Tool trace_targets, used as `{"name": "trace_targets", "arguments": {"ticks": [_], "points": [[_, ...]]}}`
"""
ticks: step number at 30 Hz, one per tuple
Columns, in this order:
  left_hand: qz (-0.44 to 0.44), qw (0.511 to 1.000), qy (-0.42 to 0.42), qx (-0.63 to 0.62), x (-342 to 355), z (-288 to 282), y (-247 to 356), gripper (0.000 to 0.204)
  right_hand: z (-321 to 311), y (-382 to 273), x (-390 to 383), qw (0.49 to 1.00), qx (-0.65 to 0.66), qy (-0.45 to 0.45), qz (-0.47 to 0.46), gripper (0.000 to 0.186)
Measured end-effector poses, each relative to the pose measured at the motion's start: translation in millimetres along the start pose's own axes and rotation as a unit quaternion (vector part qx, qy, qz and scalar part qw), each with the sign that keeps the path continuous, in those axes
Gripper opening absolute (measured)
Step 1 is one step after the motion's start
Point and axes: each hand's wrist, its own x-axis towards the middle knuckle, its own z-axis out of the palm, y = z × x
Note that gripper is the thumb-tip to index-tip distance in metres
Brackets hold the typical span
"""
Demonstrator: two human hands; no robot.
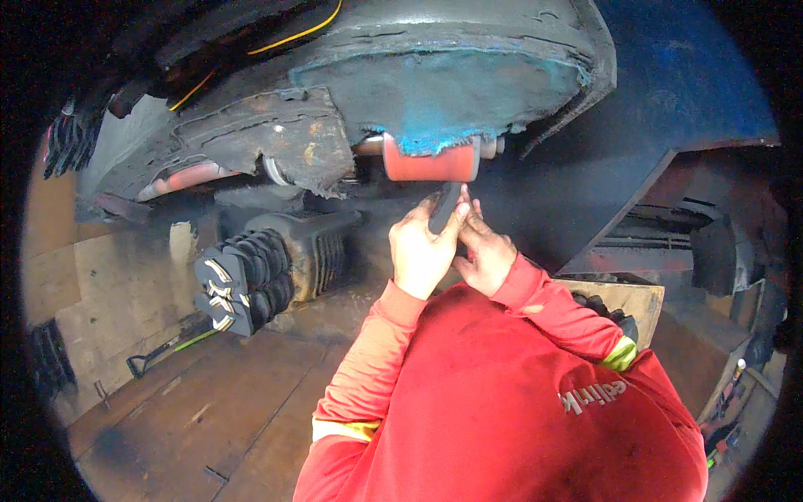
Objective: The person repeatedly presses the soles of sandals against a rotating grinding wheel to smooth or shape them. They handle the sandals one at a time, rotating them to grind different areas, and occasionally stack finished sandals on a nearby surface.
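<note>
My left hand (422,243) and my right hand (481,248) are closed on a thin black sole-like piece (443,208), held upright just below a red abrasive roller (431,166). The piece's top is at the roller's underside; whether they touch I cannot tell. The roller sits on a shaft under a worn grey housing (477,88) with a ragged, blue-dusted fabric cover (418,117). A second, paler red roller (180,180) shows to the left, partly behind a frayed flap (297,134).
Several black flip-flop pieces with white straps (238,284) are stacked on the left near a dark motor housing (322,255). A green-handled tool (184,343) leans below them. A wooden box of black pieces (644,297) stands at right beside a dark blue panel (669,84). Rusty flooring (192,410) lies below.
</note>
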Motion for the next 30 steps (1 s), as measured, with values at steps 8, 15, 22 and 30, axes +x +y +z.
{"name": "trace_targets", "arguments": {"ticks": [8,15,22,30], "points": [[0.024,0.999,0.012,-0.032,-11.9,-18.0,18.1,0.041,11.0,-17.9,-3.7,0.99,-0.099,0.084,-0.05,0.072],[0.02,0.998,-0.023,0.051,7.7,-14.4,15.2,0.026,-5.1,-14.4,6.5,0.994,0.075,0.04,-0.075,0.085],[-0.031,0.997,-0.001,0.067,22.9,13.4,2.2,0.044,-28.0,2.0,22.8,0.998,0.04,-0.021,-0.048,0.093],[0.036,0.995,0.012,-0.088,-15.6,-24.0,14.9,0.034,19.1,-32.2,-6.9,0.981,-0.156,0.106,-0.038,0.066]]}}
